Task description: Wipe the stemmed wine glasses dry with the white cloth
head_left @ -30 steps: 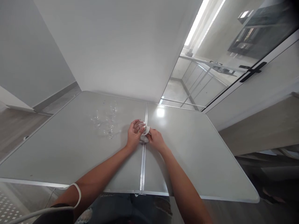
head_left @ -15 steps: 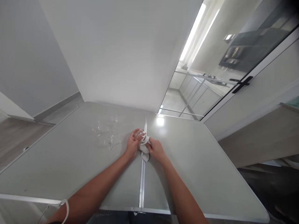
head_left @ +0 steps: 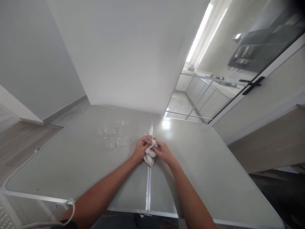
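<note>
Clear glass [head_left: 148, 137] gripped by left hand [head_left: 141, 149], right hand [head_left: 163, 152] pinching crumpled white cloth [head_left: 149, 156].

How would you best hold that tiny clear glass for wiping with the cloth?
Wrap the glass round its lower part from the left, as the left hand does. It is small, smooth and clear, so a full-finger wrap likely steadies it. That also leaves its upper rim free for the cloth that the right hand holds at its right.

A white cloth [head_left: 149, 155], clear glasses [head_left: 111, 135], pale grey table [head_left: 71, 165].
</note>
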A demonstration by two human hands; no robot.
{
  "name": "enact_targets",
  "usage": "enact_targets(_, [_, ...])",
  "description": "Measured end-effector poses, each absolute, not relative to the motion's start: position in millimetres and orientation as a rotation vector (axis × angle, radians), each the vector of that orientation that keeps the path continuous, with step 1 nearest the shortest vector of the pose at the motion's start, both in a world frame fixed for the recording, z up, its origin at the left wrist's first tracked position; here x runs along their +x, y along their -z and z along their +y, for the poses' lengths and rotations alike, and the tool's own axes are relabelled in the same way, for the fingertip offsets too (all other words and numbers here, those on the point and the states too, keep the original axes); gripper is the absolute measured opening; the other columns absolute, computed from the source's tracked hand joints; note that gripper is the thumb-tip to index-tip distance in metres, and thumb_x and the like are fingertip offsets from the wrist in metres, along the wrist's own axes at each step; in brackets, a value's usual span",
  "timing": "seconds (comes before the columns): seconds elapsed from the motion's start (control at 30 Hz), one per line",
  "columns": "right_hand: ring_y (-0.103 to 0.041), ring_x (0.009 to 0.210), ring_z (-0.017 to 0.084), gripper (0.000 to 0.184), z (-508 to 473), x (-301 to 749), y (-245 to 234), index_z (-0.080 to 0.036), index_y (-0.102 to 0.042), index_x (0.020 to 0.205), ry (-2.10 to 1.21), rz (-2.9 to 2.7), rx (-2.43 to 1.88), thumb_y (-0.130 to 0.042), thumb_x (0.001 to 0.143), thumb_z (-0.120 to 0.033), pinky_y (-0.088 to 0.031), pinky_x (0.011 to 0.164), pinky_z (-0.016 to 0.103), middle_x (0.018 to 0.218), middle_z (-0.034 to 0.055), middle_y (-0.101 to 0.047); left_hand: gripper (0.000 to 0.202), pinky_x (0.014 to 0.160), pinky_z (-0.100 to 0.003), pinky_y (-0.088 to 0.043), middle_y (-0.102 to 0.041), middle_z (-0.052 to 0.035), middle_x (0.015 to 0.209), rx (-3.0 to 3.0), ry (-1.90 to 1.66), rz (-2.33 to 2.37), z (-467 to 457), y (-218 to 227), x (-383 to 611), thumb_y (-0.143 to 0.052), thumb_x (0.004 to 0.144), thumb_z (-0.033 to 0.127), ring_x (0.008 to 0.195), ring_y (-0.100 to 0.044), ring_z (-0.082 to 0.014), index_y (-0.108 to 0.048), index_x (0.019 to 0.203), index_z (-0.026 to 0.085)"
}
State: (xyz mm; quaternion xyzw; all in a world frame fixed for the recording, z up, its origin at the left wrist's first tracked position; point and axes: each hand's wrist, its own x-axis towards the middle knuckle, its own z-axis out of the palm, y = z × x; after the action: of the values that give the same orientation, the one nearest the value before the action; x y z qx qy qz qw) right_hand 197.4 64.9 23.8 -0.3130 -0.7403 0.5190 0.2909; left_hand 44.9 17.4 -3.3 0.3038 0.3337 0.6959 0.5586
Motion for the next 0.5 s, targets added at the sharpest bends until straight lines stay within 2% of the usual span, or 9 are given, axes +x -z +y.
enact_targets(0.1, [-0.049,0.064,0.018,0.015,62,194,-23,-0.022,-0.068,0.079,-1.015,-2.068,-0.943,-0.065,0.085,-0.035,-0.036,0.066,0.028,0.067,0.0016,-0.059,0.056,0.084,-0.029,-0.055,-0.077,-0.01,0.109,0.693,-1.699,0.865,17,1,45,-0.091,0.067,0.036,0.092,-0.072,-0.0188,-0.065,0.113,0.018])
enact_targets(0.2, [-0.052,0.063,0.019,0.023,64,190,-16,-0.021,-0.069,0.079,-1.162,-1.957,-0.913,-0.063,0.087,-0.041,-0.039,0.065,0.029,0.063,0.0004,-0.059,0.059,0.077,-0.028,-0.054,-0.076,-0.0099,0.103,0.689,-1.689,0.888,17,-1,43,-0.087,0.072,0.045,0.085,-0.071,-0.0183,-0.064,0.117,0.017])
enact_targets(0.3, [-0.057,0.07,0.02,0.035,75,194,-10,-0.018,-0.071,0.088,-1.344,-1.524,-0.913,-0.064,0.087,-0.052,-0.044,0.067,0.03,0.074,0.0021,-0.066,0.063,0.071,-0.027,-0.053,-0.073,-0.0056,0.089,0.671,-1.722,0.879,17,-2,41,-0.078,0.078,0.056,0.078,-0.071,-0.0172,-0.06,0.124,0.017])
enact_targets(0.4, [-0.058,0.072,0.019,0.042,87,206,-10,-0.016,-0.07,0.096,-1.126,-1.054,-1.063,-0.065,0.085,-0.056,-0.045,0.067,0.029,0.08,0.0037,-0.068,0.064,0.065,-0.026,-0.051,-0.063,0.0027,0.074,0.742,-1.698,0.932,14,-3,40,-0.071,0.083,0.061,0.064,-0.068,-0.014,-0.058,0.131,0.021])
enact_targets(0.5, [-0.057,0.075,0.018,0.038,87,215,-18,-0.016,-0.069,0.097,-0.887,-1.016,-1.063,-0.062,0.087,-0.052,-0.045,0.068,0.028,0.082,0.0034,-0.067,0.063,0.056,-0.024,-0.045,-0.058,0.0049,0.075,1.009,-1.577,1.126,10,-1,42,-0.078,0.079,0.055,0.049,-0.055,-0.0083,-0.063,0.132,0.024])
